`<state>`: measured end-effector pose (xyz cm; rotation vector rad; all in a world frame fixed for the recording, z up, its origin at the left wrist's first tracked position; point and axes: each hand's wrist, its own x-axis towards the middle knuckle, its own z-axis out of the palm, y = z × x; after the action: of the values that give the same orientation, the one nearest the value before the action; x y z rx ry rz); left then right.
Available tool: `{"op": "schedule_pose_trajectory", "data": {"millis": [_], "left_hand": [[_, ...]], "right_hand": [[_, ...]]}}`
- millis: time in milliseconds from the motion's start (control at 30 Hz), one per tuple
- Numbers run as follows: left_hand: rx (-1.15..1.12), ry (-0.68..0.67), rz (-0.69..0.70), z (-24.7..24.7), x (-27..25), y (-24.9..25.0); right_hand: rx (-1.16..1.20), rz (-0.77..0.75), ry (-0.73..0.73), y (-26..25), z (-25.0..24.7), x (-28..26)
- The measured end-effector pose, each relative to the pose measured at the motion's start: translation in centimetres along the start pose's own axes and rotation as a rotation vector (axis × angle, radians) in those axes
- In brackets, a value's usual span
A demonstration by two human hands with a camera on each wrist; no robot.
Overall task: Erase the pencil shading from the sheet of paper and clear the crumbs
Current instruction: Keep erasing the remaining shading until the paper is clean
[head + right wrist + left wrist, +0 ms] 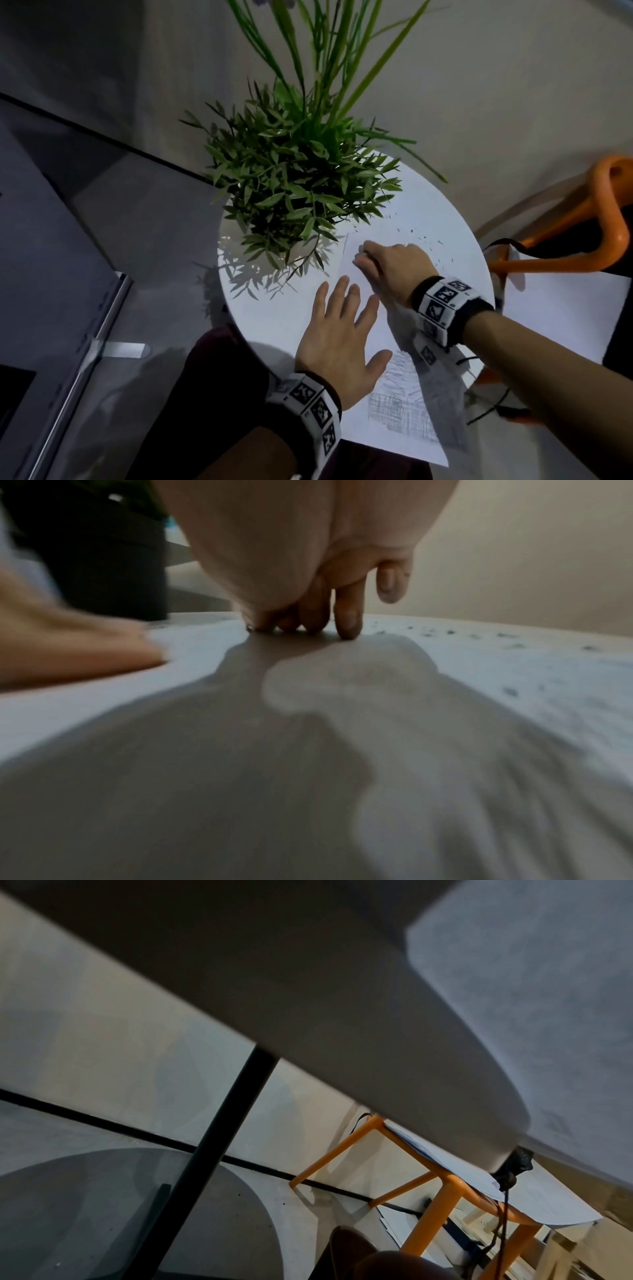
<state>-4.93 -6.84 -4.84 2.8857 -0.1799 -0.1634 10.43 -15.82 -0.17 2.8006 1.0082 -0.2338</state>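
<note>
The right hand (394,265), fingers straight and together with tips on the far end of the white sheet of paper (387,339), lies nearest the dark eraser crumbs (421,236) scattered just beyond on the round white table (274,318), while the left hand (342,339) presses flat, fingers spread, on the sheet's left side.

L hand (337,342) lies flat, palm down, fingers straight and spread, thumb out to the side; forearm comes in from bottom of head view w/ a marker band round the wrist. R hand (388,262) reaches further fwd, back of hand up, fingers (348,616) close together and bent down so the tips touch the surface; little finger lifted clear in R wrist view. Whether the R grip holds anything can't be told. R forearm enters from the right side, same kind of marker band at wrist. Hands apart, not touching.
</note>
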Motion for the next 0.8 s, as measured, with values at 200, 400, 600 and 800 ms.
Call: {"op": "schedule_pose_trajectory", "data": {"millis": [200, 400, 600, 800], "left_hand": [[0.012, -0.013, 0.001, -0.3, -0.4, 0.2], [0.015, -0.004, -0.007, 0.1, -0.3, 0.2], [0.018, -0.001, 0.000, 0.0, 0.0, 0.1], [0.016, 0.023, -0.007, 0.1, -0.2, 0.2]], "right_hand": [[0.049, 0.040, -0.064, 0.6, -1.1, 0.8], [-0.058, 0.067, 0.005, 0.2, -1.1, 1.9], [0.061, -0.007, -0.014, -1.6, -1.2, 1.5], [0.276, 0.268, 0.003, 0.1, -1.4, 3.5]]}}
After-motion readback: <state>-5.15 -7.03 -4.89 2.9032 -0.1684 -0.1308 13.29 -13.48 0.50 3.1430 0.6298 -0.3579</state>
